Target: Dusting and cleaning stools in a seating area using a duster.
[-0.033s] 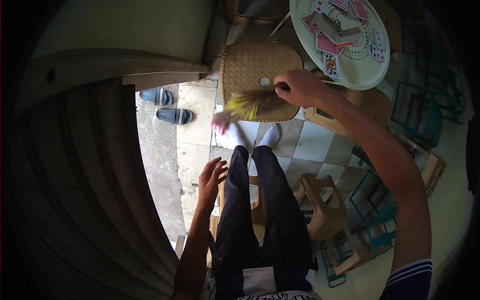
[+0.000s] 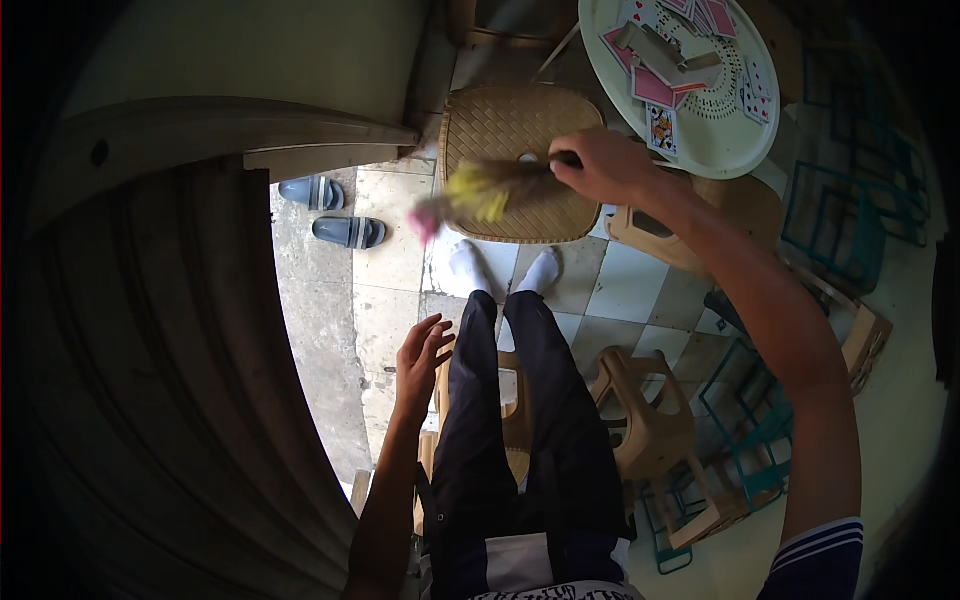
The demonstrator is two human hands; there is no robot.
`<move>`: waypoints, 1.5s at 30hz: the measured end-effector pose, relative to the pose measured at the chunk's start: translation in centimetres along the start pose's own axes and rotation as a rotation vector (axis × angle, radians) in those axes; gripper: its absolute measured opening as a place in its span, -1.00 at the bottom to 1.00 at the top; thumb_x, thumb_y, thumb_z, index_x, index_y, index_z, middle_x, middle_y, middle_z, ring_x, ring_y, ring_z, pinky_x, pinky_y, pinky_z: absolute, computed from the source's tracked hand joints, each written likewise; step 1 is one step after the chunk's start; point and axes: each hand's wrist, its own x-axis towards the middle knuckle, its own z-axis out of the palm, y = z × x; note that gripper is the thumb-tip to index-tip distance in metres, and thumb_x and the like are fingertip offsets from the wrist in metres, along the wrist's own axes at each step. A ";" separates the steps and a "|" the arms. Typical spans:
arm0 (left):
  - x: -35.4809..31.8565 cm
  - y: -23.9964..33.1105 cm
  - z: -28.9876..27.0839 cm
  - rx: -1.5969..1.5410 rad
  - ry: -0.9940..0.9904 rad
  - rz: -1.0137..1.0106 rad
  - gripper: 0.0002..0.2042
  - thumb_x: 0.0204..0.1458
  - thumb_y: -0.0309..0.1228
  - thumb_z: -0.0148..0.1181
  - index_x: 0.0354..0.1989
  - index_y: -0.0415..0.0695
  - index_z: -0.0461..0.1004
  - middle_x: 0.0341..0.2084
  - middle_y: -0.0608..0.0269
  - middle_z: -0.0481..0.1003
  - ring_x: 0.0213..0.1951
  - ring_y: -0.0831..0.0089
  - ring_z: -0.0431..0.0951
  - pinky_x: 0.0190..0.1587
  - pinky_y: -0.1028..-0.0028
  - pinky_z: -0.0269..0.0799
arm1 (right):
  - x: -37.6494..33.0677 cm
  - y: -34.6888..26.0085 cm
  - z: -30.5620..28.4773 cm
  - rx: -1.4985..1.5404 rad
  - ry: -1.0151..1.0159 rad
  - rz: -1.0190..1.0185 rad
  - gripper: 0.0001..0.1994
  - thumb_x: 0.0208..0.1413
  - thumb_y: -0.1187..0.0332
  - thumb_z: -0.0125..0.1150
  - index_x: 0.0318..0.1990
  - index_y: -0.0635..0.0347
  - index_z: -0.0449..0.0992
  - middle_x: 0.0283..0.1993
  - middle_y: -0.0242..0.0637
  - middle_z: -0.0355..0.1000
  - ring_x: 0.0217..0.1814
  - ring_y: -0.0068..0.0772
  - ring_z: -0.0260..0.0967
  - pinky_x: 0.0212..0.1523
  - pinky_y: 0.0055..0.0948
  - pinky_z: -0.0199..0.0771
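The tiled floor [image 2: 625, 285] was taken up by furniture, with a pale round table [image 2: 732, 160] set at the upper right and a brown woven-pattern seat [image 2: 525, 115] just beside it. The feather duster [image 2: 475, 190], blurred, was held across the near part of the seat, its pink end carried past the left edge; whether the seat was being touched could not be told. Its dark handle was gripped by the right hand [image 2: 600, 168], closed around it. The left hand [image 2: 422, 350] was held empty beside the left leg, its fingers loosely parted.

By judgement, the left sock [image 2: 466, 268] could be brushed if a low stroke were drawn too near the body. The playing cards [image 2: 655, 88] could be scattered from the table if the right arm were swung wide, as they were left loose near the rim.

Compared with the earlier frame, the pink end had been shifted left and upward in the view, clear of the sock, and the seat's hole [image 2: 528, 157] had been partly covered. No change was made out in the left hand.
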 end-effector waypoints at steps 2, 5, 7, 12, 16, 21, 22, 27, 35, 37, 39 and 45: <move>0.0 0.0 -0.1 0.005 -0.007 -0.005 -0.50 0.29 -0.11 0.01 0.26 -0.22 0.29 0.09 0.03 0.47 0.12 0.22 0.49 0.13 0.25 0.41 | 0.6 0.7 0.1 -0.025 0.345 -0.005 -0.71 0.18 0.20 0.12 -0.11 0.21 0.56 -0.46 0.01 0.50 -0.39 0.07 0.49 -0.31 -0.10 0.45; 0.0 -0.1 -0.5 0.030 0.002 -0.015 -0.49 0.29 -0.10 0.01 0.26 -0.22 0.29 0.10 0.02 0.47 0.12 0.22 0.49 0.12 0.25 0.42 | 0.6 0.3 -0.2 0.023 0.310 0.057 -0.68 0.19 0.20 0.11 -0.07 0.25 0.55 -0.46 0.03 0.50 -0.38 0.08 0.49 -0.30 -0.09 0.46; -0.1 -0.2 -0.6 0.020 -0.008 -0.004 -0.50 0.30 -0.10 0.00 0.26 -0.22 0.29 0.10 0.02 0.47 0.12 0.21 0.49 0.12 0.25 0.41 | 0.0 -0.6 0.0 0.024 0.266 0.049 -0.69 0.18 0.20 0.12 -0.08 0.23 0.55 -0.43 0.03 0.51 -0.35 0.07 0.50 -0.27 -0.08 0.46; 0.1 0.0 -1.2 0.022 -0.006 -0.002 -0.49 0.30 -0.09 0.00 0.26 -0.21 0.29 0.10 0.03 0.46 0.13 0.21 0.49 0.12 0.26 0.41 | -1.2 -2.4 2.0 -0.082 -0.189 -0.153 -0.76 0.06 0.24 0.20 -0.19 0.16 0.60 -0.27 -0.04 0.55 -0.17 0.03 0.50 -0.12 -0.08 0.46; 0.4 0.0 -1.1 0.007 -0.026 -0.002 -0.49 0.29 -0.09 0.01 0.26 -0.20 0.29 0.11 0.04 0.46 0.13 0.21 0.49 0.12 0.26 0.40 | 0.4 -0.7 0.5 0.022 0.213 0.038 -0.74 0.18 0.21 0.14 -0.12 0.20 0.54 -0.32 -0.03 0.54 -0.26 0.06 0.51 -0.24 -0.10 0.48; 0.7 0.0 -1.5 0.014 -0.025 -0.006 -0.49 0.29 -0.09 0.01 0.26 -0.20 0.28 0.11 0.04 0.46 0.13 0.21 0.49 0.13 0.26 0.40 | 0.9 0.0 -0.1 0.007 0.375 0.082 -0.71 0.21 0.19 0.10 -0.10 0.23 0.53 -0.39 0.02 0.52 -0.37 0.08 0.50 -0.34 -0.12 0.47; 0.8 0.1 -1.5 0.020 -0.022 -0.010 -0.49 0.29 -0.09 0.01 0.26 -0.20 0.28 0.11 0.04 0.46 0.13 0.21 0.49 0.13 0.26 0.40 | 0.4 -0.2 0.3 0.025 0.275 0.055 -0.71 0.20 0.21 0.11 -0.09 0.22 0.53 -0.38 0.01 0.53 -0.35 0.08 0.50 -0.31 -0.11 0.47; 0.8 0.3 -2.3 0.028 -0.015 -0.023 -0.49 0.30 -0.10 0.01 0.27 -0.21 0.28 0.11 0.05 0.46 0.13 0.22 0.49 0.13 0.25 0.40 | -2.0 -1.9 3.9 -0.005 -0.281 -0.142 -0.76 0.07 0.23 0.20 -0.21 0.18 0.60 -0.28 -0.04 0.54 -0.17 0.04 0.49 -0.11 -0.08 0.44; 1.6 1.2 -2.1 0.045 -0.036 -0.021 -0.49 0.29 -0.12 0.01 0.27 -0.22 0.27 0.10 0.03 0.46 0.12 0.21 0.50 0.13 0.24 0.41 | 1.6 0.8 0.3 -0.013 0.405 0.134 -0.70 0.22 0.18 0.08 -0.12 0.24 0.52 -0.29 0.04 0.53 -0.18 0.08 0.51 -0.18 -0.04 0.48; 1.6 1.5 -2.6 0.052 -0.029 -0.025 -0.49 0.29 -0.12 0.01 0.27 -0.23 0.27 0.10 0.04 0.46 0.12 0.21 0.49 0.13 0.24 0.41 | 2.0 -0.8 0.5 0.042 0.378 0.170 -0.70 0.23 0.19 0.06 -0.09 0.23 0.52 -0.28 0.03 0.53 -0.20 0.10 0.50 -0.18 -0.02 0.49; 1.9 1.9 -2.5 0.058 -0.034 -0.025 -0.50 0.29 -0.12 0.01 0.26 -0.23 0.27 0.10 0.04 0.46 0.12 0.21 0.49 0.13 0.24 0.41 | 1.5 -0.3 2.0 0.050 0.217 0.081 -0.70 0.23 0.15 0.08 -0.04 0.15 0.51 -0.27 0.00 0.54 -0.19 0.10 0.51 -0.18 -0.06 0.48; 2.5 2.2 -2.6 0.073 -0.051 -0.033 -0.49 0.30 -0.12 0.01 0.26 -0.23 0.28 0.10 0.03 0.46 0.13 0.20 0.49 0.14 0.24 0.40 | -3.3 -4.7 10.3 0.128 -0.046 -0.036 -0.80 0.26 0.29 0.06 -0.05 0.15 0.43 -0.25 -0.08 0.53 -0.17 0.05 0.50 -0.16 -0.03 0.46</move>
